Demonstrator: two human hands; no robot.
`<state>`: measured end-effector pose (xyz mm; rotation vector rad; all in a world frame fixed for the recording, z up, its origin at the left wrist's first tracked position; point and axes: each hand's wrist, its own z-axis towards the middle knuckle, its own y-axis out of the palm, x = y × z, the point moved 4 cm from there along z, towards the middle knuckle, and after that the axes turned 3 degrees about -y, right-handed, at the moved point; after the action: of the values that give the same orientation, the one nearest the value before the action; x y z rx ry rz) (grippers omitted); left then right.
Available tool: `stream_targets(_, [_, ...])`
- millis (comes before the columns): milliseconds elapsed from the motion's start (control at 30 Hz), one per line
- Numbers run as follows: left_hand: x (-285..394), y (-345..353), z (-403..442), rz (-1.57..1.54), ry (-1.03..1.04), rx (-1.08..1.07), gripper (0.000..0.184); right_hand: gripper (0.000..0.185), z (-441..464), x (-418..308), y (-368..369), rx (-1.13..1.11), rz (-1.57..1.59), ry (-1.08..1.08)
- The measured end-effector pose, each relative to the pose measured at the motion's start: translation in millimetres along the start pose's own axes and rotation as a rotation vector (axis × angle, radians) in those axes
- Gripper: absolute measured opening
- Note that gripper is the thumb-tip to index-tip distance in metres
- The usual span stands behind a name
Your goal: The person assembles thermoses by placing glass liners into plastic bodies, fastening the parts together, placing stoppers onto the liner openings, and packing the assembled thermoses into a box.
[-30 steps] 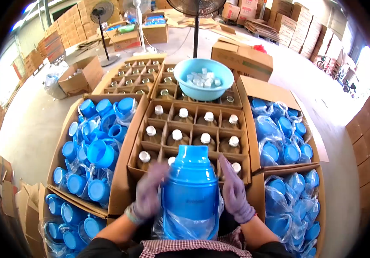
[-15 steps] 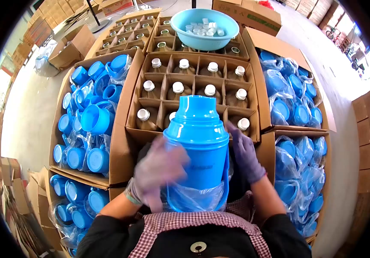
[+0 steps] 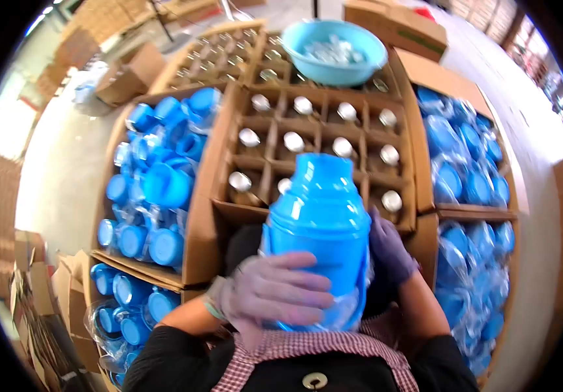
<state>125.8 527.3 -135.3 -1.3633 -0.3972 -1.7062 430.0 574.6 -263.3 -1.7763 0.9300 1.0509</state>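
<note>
A blue plastic thermos flask (image 3: 321, 225) with a cup-like lid stands upright in front of my body, clear film around its lower part. My left hand (image 3: 278, 291), in a greyish-purple glove, lies across the lower front of the flask with its fingers stretched out to the right. Against the flask's right side rests my right hand (image 3: 391, 247), gloved too, its fingertips partly hidden behind the flask. Just beyond the flask is a divided cardboard box (image 3: 321, 124) of glass liners with white caps (image 3: 293, 141).
Open boxes of film-wrapped blue plastic parts stand at left (image 3: 198, 242) and right (image 3: 428, 242). A light-blue basin (image 3: 366, 73) of small clear pieces sits on boxes at the back. Flattened cardboard (image 3: 36, 294) leans at the lower left.
My left hand has moved from the flask's left side onto its lower front. My right hand stays at the right side. The whole view has shifted, so everything appears further right and slightly lower.
</note>
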Motion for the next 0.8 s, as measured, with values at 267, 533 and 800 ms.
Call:
stream_targets(267, [-75, -4, 36, -0.237, -0.306, 0.227, 0.102, 0.088, -47, -138, 26, 0.321, -0.256, -0.775])
stream_targets(533, [-12, -12, 52, 0.302, -0.362, 0.190, 0.084, 0.081, -35, -125, 18, 0.225, 0.194, -0.659])
stream_targets(800, [23, -21, 60, 0.320, -0.171, 0.425, 0.095, 0.056, 5, -84, 18, -0.067, 0.812, -0.169])
